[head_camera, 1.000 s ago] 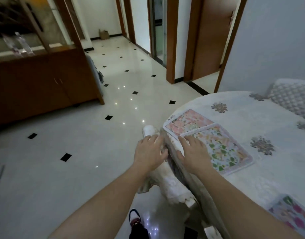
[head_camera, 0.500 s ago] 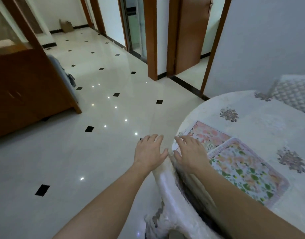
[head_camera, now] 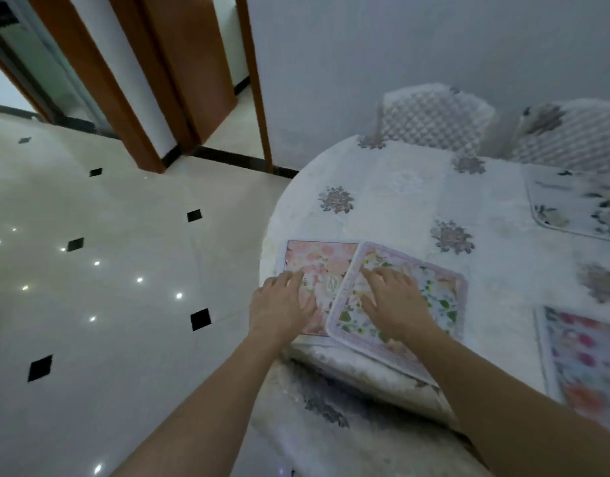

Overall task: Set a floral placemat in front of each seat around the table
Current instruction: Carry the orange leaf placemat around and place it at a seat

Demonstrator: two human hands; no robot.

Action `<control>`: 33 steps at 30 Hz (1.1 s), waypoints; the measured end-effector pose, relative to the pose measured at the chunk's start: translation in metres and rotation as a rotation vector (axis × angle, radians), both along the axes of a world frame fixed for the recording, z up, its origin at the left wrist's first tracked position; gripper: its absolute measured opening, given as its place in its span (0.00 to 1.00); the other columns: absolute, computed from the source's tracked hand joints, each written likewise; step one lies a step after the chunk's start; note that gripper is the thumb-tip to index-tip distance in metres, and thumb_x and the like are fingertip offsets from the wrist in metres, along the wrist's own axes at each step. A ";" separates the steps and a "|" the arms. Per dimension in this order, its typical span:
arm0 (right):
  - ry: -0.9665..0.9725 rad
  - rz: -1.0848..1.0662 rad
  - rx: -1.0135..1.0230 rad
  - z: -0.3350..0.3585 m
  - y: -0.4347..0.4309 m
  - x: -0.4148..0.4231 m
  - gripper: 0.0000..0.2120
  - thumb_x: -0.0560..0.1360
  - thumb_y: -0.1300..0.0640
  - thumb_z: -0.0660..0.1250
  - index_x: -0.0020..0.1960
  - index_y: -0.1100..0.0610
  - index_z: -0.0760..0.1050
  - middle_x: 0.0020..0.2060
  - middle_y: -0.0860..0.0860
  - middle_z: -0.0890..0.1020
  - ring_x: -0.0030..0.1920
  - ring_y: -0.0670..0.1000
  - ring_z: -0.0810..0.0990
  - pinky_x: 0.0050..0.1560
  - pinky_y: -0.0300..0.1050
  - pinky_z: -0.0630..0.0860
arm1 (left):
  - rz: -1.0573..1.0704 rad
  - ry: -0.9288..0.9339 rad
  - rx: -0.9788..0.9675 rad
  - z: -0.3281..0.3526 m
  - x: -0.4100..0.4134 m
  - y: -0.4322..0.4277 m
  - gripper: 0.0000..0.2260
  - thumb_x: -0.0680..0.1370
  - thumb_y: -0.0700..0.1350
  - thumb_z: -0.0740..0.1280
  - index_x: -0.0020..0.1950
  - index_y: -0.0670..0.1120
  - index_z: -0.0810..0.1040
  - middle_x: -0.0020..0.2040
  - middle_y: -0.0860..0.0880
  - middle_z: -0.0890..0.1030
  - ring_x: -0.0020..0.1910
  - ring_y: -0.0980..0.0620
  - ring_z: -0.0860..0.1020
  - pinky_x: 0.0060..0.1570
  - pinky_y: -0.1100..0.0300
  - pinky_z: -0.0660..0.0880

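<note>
Fingers [head_camera: 376, 274] flat, gripping nothing; left hand [head_camera: 283, 304] on pink mat [head_camera: 314, 259]; right hand [head_camera: 396, 301] on green mat [head_camera: 438, 297] overlapping it; pushing may drag both.

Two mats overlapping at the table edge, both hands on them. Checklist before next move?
1. Left hand flat on pink placemat: ok.
2. Right hand flat on green-leaf placemat: ok.
3. Mats apart: not ok, green-leaf placemat overlaps the pink one.
4. Green-leaf placemat's near edge fully on the table: cannot tell.
5. Table before the left quilted chair free of mats: ok.
6. Multicoloured placemat at right apart from the pair: ok.
</note>
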State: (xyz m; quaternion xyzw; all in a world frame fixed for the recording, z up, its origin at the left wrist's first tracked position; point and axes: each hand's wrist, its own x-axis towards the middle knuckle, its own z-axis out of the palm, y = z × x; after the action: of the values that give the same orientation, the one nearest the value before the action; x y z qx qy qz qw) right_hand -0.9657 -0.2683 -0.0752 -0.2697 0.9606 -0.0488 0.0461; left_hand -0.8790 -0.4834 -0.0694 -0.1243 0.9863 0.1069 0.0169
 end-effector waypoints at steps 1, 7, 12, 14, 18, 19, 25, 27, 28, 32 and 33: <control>-0.024 -0.060 0.005 -0.002 0.017 -0.004 0.26 0.80 0.44 0.55 0.75 0.51 0.60 0.72 0.53 0.68 0.71 0.56 0.66 0.70 0.55 0.63 | -0.034 -0.016 0.012 -0.003 -0.013 0.009 0.27 0.79 0.61 0.56 0.76 0.52 0.62 0.74 0.51 0.68 0.70 0.47 0.68 0.66 0.49 0.69; -0.078 -0.380 -0.015 -0.018 0.111 -0.002 0.26 0.79 0.45 0.57 0.74 0.52 0.62 0.70 0.54 0.70 0.69 0.56 0.68 0.67 0.53 0.67 | -0.119 -0.123 0.241 -0.029 -0.074 0.068 0.28 0.78 0.64 0.57 0.75 0.53 0.63 0.74 0.49 0.68 0.69 0.45 0.69 0.63 0.48 0.72; -0.152 -0.622 -0.044 -0.044 0.155 0.009 0.25 0.79 0.46 0.57 0.73 0.54 0.63 0.67 0.55 0.72 0.65 0.57 0.71 0.61 0.54 0.73 | -0.062 -0.139 0.302 -0.049 -0.099 0.089 0.27 0.79 0.61 0.58 0.74 0.50 0.66 0.72 0.47 0.69 0.66 0.43 0.72 0.60 0.47 0.72; -0.172 -0.712 -0.089 -0.054 0.162 0.011 0.25 0.79 0.45 0.58 0.73 0.54 0.63 0.65 0.56 0.72 0.63 0.57 0.72 0.57 0.54 0.75 | -0.019 -0.139 0.308 -0.059 -0.104 0.089 0.25 0.78 0.60 0.61 0.71 0.48 0.70 0.70 0.46 0.71 0.65 0.43 0.71 0.60 0.48 0.72; -0.197 -0.836 -0.191 -0.077 0.163 0.007 0.22 0.80 0.47 0.59 0.70 0.56 0.67 0.61 0.58 0.72 0.58 0.58 0.73 0.52 0.54 0.75 | 0.079 -0.153 0.367 -0.078 -0.107 0.085 0.23 0.77 0.58 0.65 0.67 0.47 0.73 0.68 0.44 0.70 0.63 0.43 0.70 0.59 0.49 0.71; -0.210 -0.853 -0.209 -0.082 0.162 0.005 0.21 0.80 0.47 0.59 0.68 0.56 0.68 0.60 0.58 0.72 0.56 0.59 0.74 0.51 0.54 0.75 | 0.097 -0.155 0.374 -0.083 -0.107 0.084 0.23 0.77 0.58 0.65 0.67 0.46 0.73 0.67 0.44 0.69 0.63 0.44 0.70 0.58 0.49 0.71; -0.150 -0.864 -0.267 -0.100 0.147 -0.002 0.14 0.79 0.55 0.62 0.58 0.64 0.73 0.50 0.62 0.76 0.49 0.62 0.74 0.48 0.56 0.74 | 0.124 -0.093 0.389 -0.100 -0.113 0.078 0.23 0.76 0.54 0.69 0.68 0.47 0.70 0.62 0.43 0.69 0.58 0.44 0.70 0.55 0.50 0.72; -0.175 -0.963 -0.361 -0.103 0.145 -0.007 0.14 0.79 0.55 0.62 0.59 0.64 0.73 0.51 0.61 0.76 0.51 0.62 0.74 0.51 0.55 0.73 | 0.149 -0.090 0.457 -0.100 -0.117 0.078 0.23 0.76 0.53 0.69 0.69 0.47 0.70 0.61 0.43 0.69 0.54 0.46 0.71 0.52 0.53 0.71; -0.207 -1.013 -0.417 -0.103 0.143 -0.010 0.15 0.78 0.55 0.62 0.59 0.64 0.73 0.51 0.61 0.76 0.52 0.61 0.74 0.51 0.55 0.73 | 0.156 -0.090 0.480 -0.100 -0.119 0.079 0.23 0.77 0.53 0.69 0.69 0.47 0.69 0.61 0.43 0.69 0.53 0.47 0.71 0.51 0.54 0.70; -0.322 -1.154 -0.550 -0.107 0.139 -0.021 0.17 0.77 0.51 0.63 0.61 0.60 0.71 0.54 0.60 0.76 0.54 0.61 0.75 0.53 0.56 0.75 | 0.156 -0.097 0.559 -0.104 -0.125 0.077 0.23 0.77 0.50 0.69 0.69 0.47 0.69 0.59 0.45 0.71 0.50 0.46 0.75 0.50 0.55 0.72; -0.349 -1.172 -0.567 -0.108 0.140 -0.024 0.17 0.77 0.50 0.63 0.61 0.59 0.70 0.54 0.59 0.76 0.54 0.60 0.75 0.53 0.56 0.76 | 0.151 -0.097 0.598 -0.106 -0.126 0.076 0.22 0.77 0.50 0.69 0.69 0.47 0.68 0.58 0.46 0.73 0.50 0.46 0.76 0.50 0.53 0.75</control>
State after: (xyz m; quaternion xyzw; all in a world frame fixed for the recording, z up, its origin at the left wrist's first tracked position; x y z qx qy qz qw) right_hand -0.9894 -0.1288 -0.1829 0.3065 0.8766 -0.3588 0.0941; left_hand -1.0047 -0.4074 -0.1751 -0.1918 0.8971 0.3873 0.0919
